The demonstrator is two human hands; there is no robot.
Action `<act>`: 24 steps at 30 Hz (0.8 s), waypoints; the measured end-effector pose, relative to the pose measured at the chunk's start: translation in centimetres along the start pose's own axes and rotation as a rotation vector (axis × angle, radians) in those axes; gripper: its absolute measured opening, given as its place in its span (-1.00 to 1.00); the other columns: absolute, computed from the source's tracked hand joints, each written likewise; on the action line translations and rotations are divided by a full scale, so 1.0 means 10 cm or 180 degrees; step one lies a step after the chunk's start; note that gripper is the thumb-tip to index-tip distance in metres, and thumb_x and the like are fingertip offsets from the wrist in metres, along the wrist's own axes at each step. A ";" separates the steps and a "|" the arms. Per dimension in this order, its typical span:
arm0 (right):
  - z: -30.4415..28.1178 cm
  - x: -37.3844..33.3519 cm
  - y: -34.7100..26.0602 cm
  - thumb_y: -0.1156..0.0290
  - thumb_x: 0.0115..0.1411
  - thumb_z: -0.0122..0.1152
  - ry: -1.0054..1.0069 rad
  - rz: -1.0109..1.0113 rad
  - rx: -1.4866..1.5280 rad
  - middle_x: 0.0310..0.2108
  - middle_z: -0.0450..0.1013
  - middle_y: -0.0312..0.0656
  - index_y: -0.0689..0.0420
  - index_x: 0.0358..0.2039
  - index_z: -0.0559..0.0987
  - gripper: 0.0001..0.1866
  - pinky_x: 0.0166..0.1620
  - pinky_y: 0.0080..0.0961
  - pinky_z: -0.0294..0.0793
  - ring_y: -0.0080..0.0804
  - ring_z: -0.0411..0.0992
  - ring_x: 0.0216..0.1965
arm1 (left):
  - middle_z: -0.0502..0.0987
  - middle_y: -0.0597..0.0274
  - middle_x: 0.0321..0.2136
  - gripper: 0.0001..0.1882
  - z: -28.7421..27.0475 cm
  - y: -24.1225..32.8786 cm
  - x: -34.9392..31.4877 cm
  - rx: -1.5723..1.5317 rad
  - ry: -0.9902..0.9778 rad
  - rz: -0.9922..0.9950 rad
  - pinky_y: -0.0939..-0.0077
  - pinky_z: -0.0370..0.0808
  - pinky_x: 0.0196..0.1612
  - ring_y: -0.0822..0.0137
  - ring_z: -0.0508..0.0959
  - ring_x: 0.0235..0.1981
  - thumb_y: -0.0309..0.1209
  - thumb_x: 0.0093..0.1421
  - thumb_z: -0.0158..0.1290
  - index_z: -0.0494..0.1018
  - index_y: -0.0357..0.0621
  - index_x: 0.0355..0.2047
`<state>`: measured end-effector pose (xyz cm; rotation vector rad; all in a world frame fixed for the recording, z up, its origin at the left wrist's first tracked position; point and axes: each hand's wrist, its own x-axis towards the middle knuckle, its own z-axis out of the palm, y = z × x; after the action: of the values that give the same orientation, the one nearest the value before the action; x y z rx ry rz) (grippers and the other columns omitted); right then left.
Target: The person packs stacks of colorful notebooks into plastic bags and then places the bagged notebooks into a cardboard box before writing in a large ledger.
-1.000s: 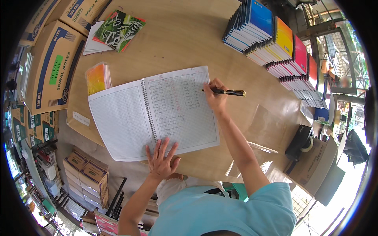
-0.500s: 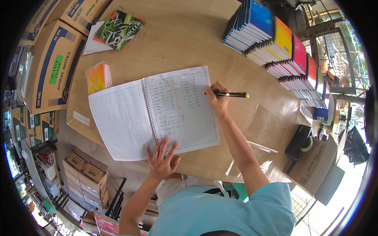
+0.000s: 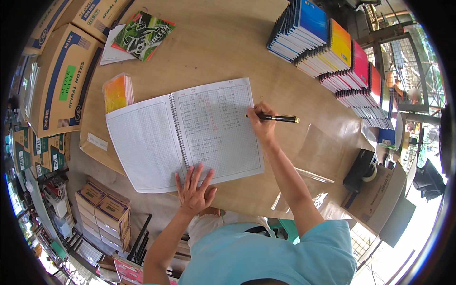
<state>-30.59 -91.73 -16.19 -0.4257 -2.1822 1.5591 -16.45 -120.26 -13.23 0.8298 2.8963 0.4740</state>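
A spiral notebook (image 3: 147,142) with grid pages lies spread on the table, its right page filled with columns of handwriting in dark and red ink. My left hand (image 3: 194,192) rests flat over the notebook's near edge by the spiral, fingers spread. At the right page's outer edge, my right hand (image 3: 262,121) grips a black pen (image 3: 282,118) with gold trim. The pen's tip points left toward the page; I cannot tell whether it touches the paper. Tucked against the notebook's far left edge is an orange and yellow pack of small notebooks (image 3: 117,92).
Stacks of spiral notebooks in blue, yellow and red (image 3: 338,45) stand at the far right. Cardboard boxes (image 3: 66,80) line the left side. A green-covered notebook (image 3: 142,37) lies at the back left. A black tape dispenser (image 3: 359,170) and an open carton (image 3: 375,192) sit at right.
My right hand has shifted very slightly, with the pen tilting a little lower at its outer end. My left hand stays in place on the notebook.
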 end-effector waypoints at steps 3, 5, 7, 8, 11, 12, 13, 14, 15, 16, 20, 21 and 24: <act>0.01 -0.04 -0.06 0.56 0.06 0.26 -0.0070 -0.0047 -0.0080 -0.78 0.18 -0.32 0.17 -0.71 0.21 -0.62 -0.60 -0.53 0.14 -0.63 0.13 -0.68 | 0.22 0.13 0.31 -0.43 0.03 -0.02 -0.01 0.0074 0.0085 0.0096 -0.24 -0.30 0.37 0.07 0.10 0.37 0.07 0.25 -0.10 0.40 0.19 0.21; 0.02 -0.03 -0.11 0.57 0.06 0.25 -0.0078 0.0038 0.0026 -0.78 0.17 -0.32 0.16 -0.70 0.20 -0.61 -0.60 -0.53 0.14 -0.64 0.13 -0.67 | 0.22 0.13 0.31 -0.43 0.03 -0.02 0.00 0.0077 0.0082 0.0104 -0.24 -0.30 0.37 0.06 0.10 0.37 0.07 0.25 -0.10 0.40 0.19 0.21; 0.02 -0.04 -0.11 0.57 0.08 0.24 -0.0086 0.0023 0.0060 -0.78 0.16 -0.32 0.16 -0.70 0.18 -0.60 -0.61 -0.53 0.15 -0.63 0.13 -0.68 | 0.22 0.12 0.31 -0.43 0.02 -0.02 0.00 0.0089 0.0072 0.0122 -0.24 -0.30 0.37 0.06 0.11 0.36 0.07 0.25 -0.10 0.40 0.18 0.20; 0.02 -0.04 -0.11 0.57 0.08 0.24 -0.0081 0.0028 0.0063 -0.78 0.16 -0.32 0.16 -0.70 0.18 -0.60 -0.61 -0.53 0.15 -0.63 0.13 -0.68 | 0.22 0.12 0.31 -0.43 0.03 -0.02 -0.01 0.0095 0.0070 0.0120 -0.24 -0.30 0.37 0.06 0.11 0.36 0.07 0.25 -0.10 0.40 0.18 0.20; 0.02 -0.03 -0.09 0.57 0.08 0.24 -0.0127 0.0025 -0.0152 -0.78 0.16 -0.33 0.16 -0.70 0.17 -0.59 -0.61 -0.53 0.14 -0.63 0.14 -0.68 | 0.22 0.12 0.31 -0.43 0.02 -0.02 0.00 0.0103 0.0092 0.0148 -0.24 -0.29 0.37 0.05 0.11 0.36 0.06 0.25 -0.10 0.40 0.18 0.21; 0.02 -0.02 -0.09 0.57 0.09 0.24 -0.0162 0.0009 -0.0208 -0.78 0.17 -0.33 0.16 -0.70 0.17 -0.59 -0.61 -0.53 0.14 -0.63 0.13 -0.68 | 0.21 0.12 0.31 -0.43 0.02 -0.01 -0.01 0.0096 0.0129 0.0155 -0.24 -0.29 0.37 0.05 0.11 0.36 0.06 0.25 -0.10 0.40 0.17 0.21; 0.01 -0.03 -0.08 0.56 0.09 0.25 -0.0197 -0.0007 -0.0264 -0.78 0.17 -0.33 0.16 -0.70 0.18 -0.59 -0.61 -0.53 0.13 -0.64 0.12 -0.68 | 0.21 0.12 0.31 -0.43 0.02 0.00 0.00 0.0093 0.0123 0.0158 -0.24 -0.29 0.37 0.05 0.11 0.36 0.06 0.25 -0.10 0.40 0.17 0.21; 0.00 -0.04 -0.08 0.56 0.09 0.25 -0.0194 -0.0001 -0.0268 -0.78 0.17 -0.33 0.16 -0.70 0.18 -0.59 -0.61 -0.53 0.13 -0.64 0.12 -0.68 | 0.21 0.11 0.31 -0.43 0.02 0.00 0.00 0.0103 0.0100 0.0140 -0.24 -0.29 0.37 0.05 0.11 0.36 0.06 0.24 -0.09 0.40 0.17 0.21; -0.01 -0.03 -0.11 0.56 0.09 0.25 -0.0092 0.0069 -0.0108 -0.78 0.17 -0.33 0.16 -0.70 0.18 -0.59 -0.61 -0.52 0.12 -0.64 0.11 -0.68 | 0.21 0.11 0.31 -0.42 0.01 -0.01 0.01 0.0119 0.0083 0.0119 -0.24 -0.29 0.37 0.05 0.12 0.36 0.05 0.24 -0.09 0.39 0.17 0.21; -0.01 -0.02 -0.12 0.56 0.09 0.25 0.0009 0.0138 0.0051 -0.78 0.18 -0.32 0.16 -0.71 0.19 -0.59 -0.61 -0.52 0.11 -0.64 0.10 -0.68 | 0.21 0.11 0.31 -0.42 0.01 -0.01 0.01 0.0122 0.0083 0.0118 -0.24 -0.29 0.37 0.05 0.12 0.36 0.05 0.24 -0.09 0.39 0.17 0.21; -0.02 -0.08 -0.05 0.57 0.08 0.25 -0.0006 0.0157 0.0106 -0.78 0.18 -0.32 0.16 -0.71 0.20 -0.60 -0.61 -0.51 0.10 -0.63 0.09 -0.69 | 0.21 0.12 0.31 -0.42 0.00 -0.01 0.01 0.0118 0.0063 0.0131 -0.24 -0.29 0.36 0.05 0.12 0.35 0.05 0.23 -0.07 0.39 0.17 0.21; -0.02 -0.07 -0.05 0.57 0.07 0.25 -0.0053 0.0076 0.0083 -0.78 0.18 -0.32 0.16 -0.71 0.20 -0.60 -0.61 -0.51 0.11 -0.62 0.09 -0.69 | 0.22 0.12 0.31 -0.41 0.00 0.00 0.01 0.0114 0.0068 0.0131 -0.25 -0.29 0.36 0.05 0.13 0.35 0.05 0.22 -0.07 0.39 0.17 0.21; 0.00 -0.07 -0.05 0.57 0.07 0.25 -0.0105 -0.0042 0.0045 -0.78 0.17 -0.33 0.16 -0.71 0.21 -0.61 -0.61 -0.51 0.11 -0.61 0.09 -0.69 | 0.21 0.19 0.33 -0.43 0.00 0.01 0.00 0.0048 -0.0002 0.0037 -0.20 -0.35 0.38 0.14 0.06 0.39 0.06 0.26 -0.11 0.36 0.25 0.24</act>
<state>-29.94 -92.19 -15.86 -0.3830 -2.1928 1.5842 -16.41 -120.19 -13.24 0.8493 2.8996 0.4536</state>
